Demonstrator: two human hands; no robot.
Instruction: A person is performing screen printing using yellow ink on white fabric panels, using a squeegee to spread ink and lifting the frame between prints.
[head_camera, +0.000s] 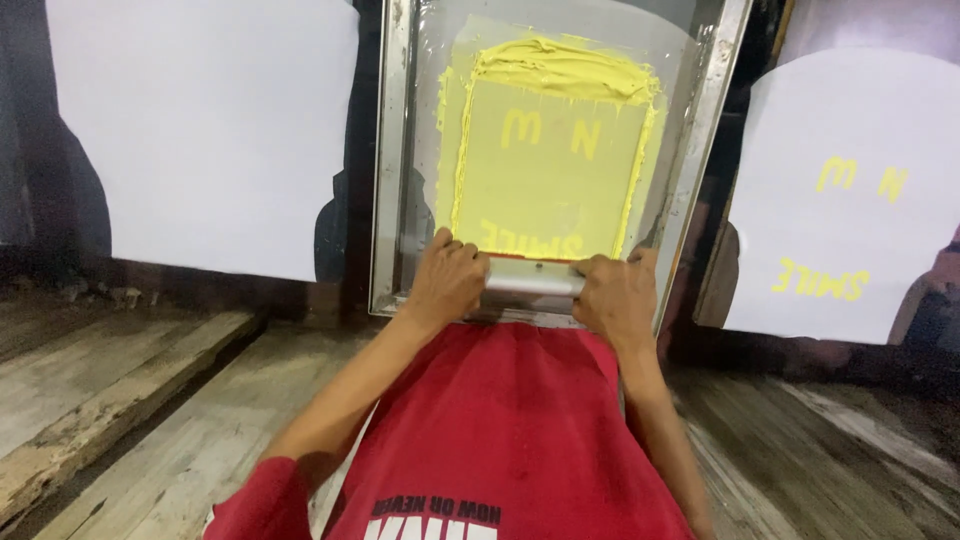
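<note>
Red shirt (520, 420) lowest in frame, above it left hand (447, 282) and right hand (617, 298) both clamped on squeegee (535, 277), long axis crosswise at lower edge of yellow-inked screen (550, 170), ink bead at far end

**Squeegee at the near edge of the printing screen**

The squeegee (535, 277) has a silver metal handle and lies crosswise at the near end of the metal-framed screen (392, 150). Yellow ink (560, 70) covers the mesh, thick along the far edge.
</note>
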